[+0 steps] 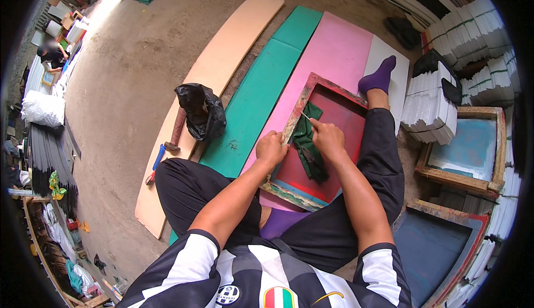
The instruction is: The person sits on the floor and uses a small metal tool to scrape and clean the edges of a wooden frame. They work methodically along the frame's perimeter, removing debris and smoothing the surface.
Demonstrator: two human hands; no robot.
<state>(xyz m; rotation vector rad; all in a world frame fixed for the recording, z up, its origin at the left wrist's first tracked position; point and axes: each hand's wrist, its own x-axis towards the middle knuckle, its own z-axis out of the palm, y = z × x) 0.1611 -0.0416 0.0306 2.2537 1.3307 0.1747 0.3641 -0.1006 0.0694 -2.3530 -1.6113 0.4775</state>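
A wooden screen-printing frame [296, 120] with red mesh lies tilted between my legs, its rails crusted with paint. On its left rail, my left hand [271, 149] is closed around the wood. My right hand [328, 139] is closed on a thin tool [305, 117] whose pale, narrow tip reaches the same rail, above the left hand; most of it is hidden in my fingers. Beneath the right hand, a dark green cloth [311, 149] lies crumpled on the mesh.
Long peach [233, 41], green [281, 58] and pink [339, 46] boards lie underneath. A black plastic bag [201, 113], a hammer [176, 133] and a blue-handled tool [159, 157] rest at left. More frames [461, 149] and stacked white sheets [428, 105] stand at right. Another person [53, 55] sits far left.
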